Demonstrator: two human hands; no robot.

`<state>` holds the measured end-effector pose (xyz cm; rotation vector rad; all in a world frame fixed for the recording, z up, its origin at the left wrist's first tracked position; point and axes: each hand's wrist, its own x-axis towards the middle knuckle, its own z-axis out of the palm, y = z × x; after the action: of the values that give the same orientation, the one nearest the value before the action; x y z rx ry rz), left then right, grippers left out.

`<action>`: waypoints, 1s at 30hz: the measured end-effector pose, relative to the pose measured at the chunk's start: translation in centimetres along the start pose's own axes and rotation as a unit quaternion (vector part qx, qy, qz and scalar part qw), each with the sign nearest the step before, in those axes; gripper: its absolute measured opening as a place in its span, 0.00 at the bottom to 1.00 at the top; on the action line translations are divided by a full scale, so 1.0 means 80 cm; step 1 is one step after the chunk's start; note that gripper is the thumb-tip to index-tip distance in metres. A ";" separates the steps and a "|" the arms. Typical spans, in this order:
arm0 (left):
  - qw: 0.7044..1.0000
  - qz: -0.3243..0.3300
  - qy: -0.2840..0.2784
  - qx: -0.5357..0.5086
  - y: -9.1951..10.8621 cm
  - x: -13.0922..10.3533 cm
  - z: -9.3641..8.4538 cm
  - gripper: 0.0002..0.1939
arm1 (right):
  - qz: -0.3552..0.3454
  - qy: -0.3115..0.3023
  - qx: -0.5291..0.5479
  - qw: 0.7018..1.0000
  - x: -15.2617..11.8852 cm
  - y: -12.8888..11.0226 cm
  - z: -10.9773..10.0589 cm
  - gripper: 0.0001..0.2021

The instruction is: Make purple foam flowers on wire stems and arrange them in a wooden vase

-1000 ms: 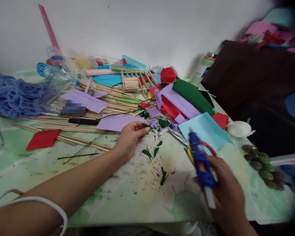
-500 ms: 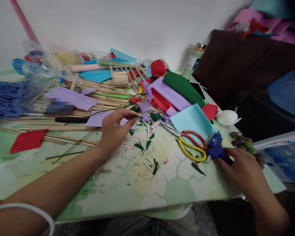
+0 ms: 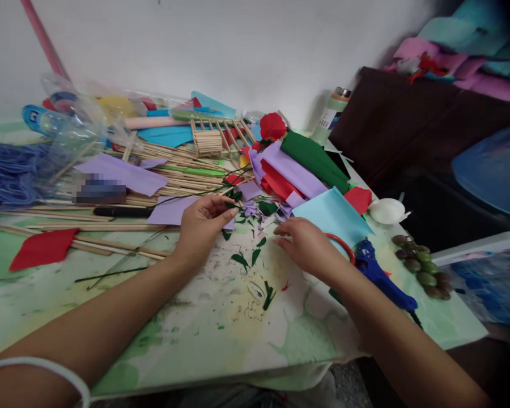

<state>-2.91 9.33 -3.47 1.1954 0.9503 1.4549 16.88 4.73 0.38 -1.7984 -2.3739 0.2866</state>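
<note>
My left hand (image 3: 206, 226) is closed in a pinch, fingertips together on a thin dark green stem (image 3: 234, 206) with leaf-like bits about it. Its exact shape is partly hidden by the fingers. To the right, my right hand (image 3: 308, 243) hovers over the table with thumb and fingers a little apart, and nothing shows between them. It covers most of the scissors, whose red handle (image 3: 342, 246) sticks out beside the wrist. Beyond my right forearm lies a blue glue gun (image 3: 382, 277). Small cut green paper leaves (image 3: 255, 256) and purple scraps (image 3: 250, 209) lie between the hands.
Wooden sticks (image 3: 182, 180), a small stick-built piece (image 3: 208, 141) and purple paper (image 3: 123, 173) fill the left and back. Rolled green paper (image 3: 314, 158), a light blue sheet (image 3: 334, 215), grapes (image 3: 425, 269) and a bottle (image 3: 331, 113) are at the right.
My right hand has let go of the glue gun and moved left, over the scissors towards my left hand. The glue gun now lies on the table. My left hand keeps its pinch.
</note>
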 end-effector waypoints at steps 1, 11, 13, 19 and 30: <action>1.000 -0.002 -0.001 -0.002 -0.001 0.000 0.000 0.11 | 0.001 -0.018 0.006 1.000 0.012 -0.004 0.008 0.07; 1.000 -0.028 -0.009 0.005 0.002 0.000 0.000 0.10 | 0.027 -0.014 0.066 0.997 0.025 -0.002 0.026 0.06; 0.999 -0.032 -0.008 -0.001 0.002 -0.001 0.001 0.10 | 0.018 -0.010 0.070 0.997 0.026 -0.004 0.029 0.05; 0.999 -0.040 -0.007 -0.017 -0.001 -0.003 0.002 0.12 | 0.019 -0.013 0.079 0.997 0.026 -0.006 0.037 0.03; 0.998 -0.052 -0.006 -0.027 -0.002 -0.003 0.002 0.12 | -0.013 -0.006 0.120 0.993 0.020 -0.006 0.033 0.06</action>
<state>-2.68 9.14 -3.63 1.0995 0.9450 1.3808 15.41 6.01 -2.04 -1.6602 -2.2557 0.5556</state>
